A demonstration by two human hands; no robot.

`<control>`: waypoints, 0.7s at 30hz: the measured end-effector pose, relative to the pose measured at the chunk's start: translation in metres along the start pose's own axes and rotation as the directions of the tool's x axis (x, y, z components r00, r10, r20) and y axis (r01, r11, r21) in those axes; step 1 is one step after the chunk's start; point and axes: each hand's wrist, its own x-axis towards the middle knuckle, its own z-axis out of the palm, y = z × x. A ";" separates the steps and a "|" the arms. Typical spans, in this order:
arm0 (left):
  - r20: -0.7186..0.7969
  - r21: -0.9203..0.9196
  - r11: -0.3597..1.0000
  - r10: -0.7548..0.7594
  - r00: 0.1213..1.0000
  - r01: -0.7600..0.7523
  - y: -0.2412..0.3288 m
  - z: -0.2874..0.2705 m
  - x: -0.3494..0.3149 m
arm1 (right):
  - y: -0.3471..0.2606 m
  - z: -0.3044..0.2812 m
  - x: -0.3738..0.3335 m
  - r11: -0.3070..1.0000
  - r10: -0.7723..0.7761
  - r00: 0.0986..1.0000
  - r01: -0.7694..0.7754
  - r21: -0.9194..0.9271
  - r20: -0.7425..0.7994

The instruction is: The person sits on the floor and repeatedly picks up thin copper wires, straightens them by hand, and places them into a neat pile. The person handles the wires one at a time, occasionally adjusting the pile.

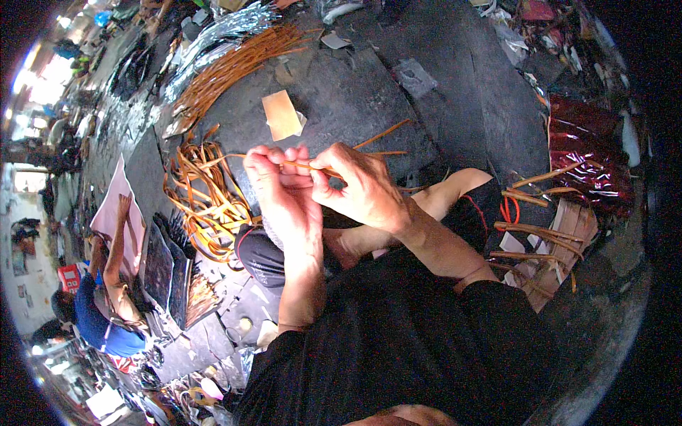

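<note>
Currently both hands meet over the dark floor, mid-frame. Left hand [278, 186] has its fingers curled tight round a thin orange-brown strip [323, 170]; right hand [357, 186] pinches the same strip between thumb and fingers, just beside the left. The strip's free end [383, 133] sticks out past the right hand toward the far edge of the floor.

Risks as I read it:
- Strip looks thin and stiff. Bend it too sharply between the two pinch points and it likely kinks or splits.
- The hands are nearly touching, so there is little slack between them; a hard pull could slide the strip out of the right-hand pinch.
- The loose tangle of strips [206, 195] lies touching the strip's left run. A drag could snag it and pull the whole coil along.
- The free end sweeps near the tan card scrap [282, 114]; it could flick that away.

Straight strip bundle [231, 67] at the far left of the floor and cut sticks [540, 238] at its right edge are well apart, no interference.
</note>
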 end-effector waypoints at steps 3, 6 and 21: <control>-0.026 -0.081 0.997 0.004 1.000 -0.006 0.010 -0.004 0.009 | 0.004 0.003 -0.007 0.999 0.009 1.000 -0.010 -0.032 -0.012; -0.030 -0.104 0.993 0.049 0.998 -0.052 0.020 -0.008 0.017 | 0.003 0.002 -0.011 1.000 0.018 1.000 -0.018 -0.018 -0.013; 0.001 -0.367 0.927 0.090 0.996 -0.083 0.094 -0.071 0.075 | 0.013 -0.022 -0.039 0.998 0.052 0.994 -0.054 0.016 0.101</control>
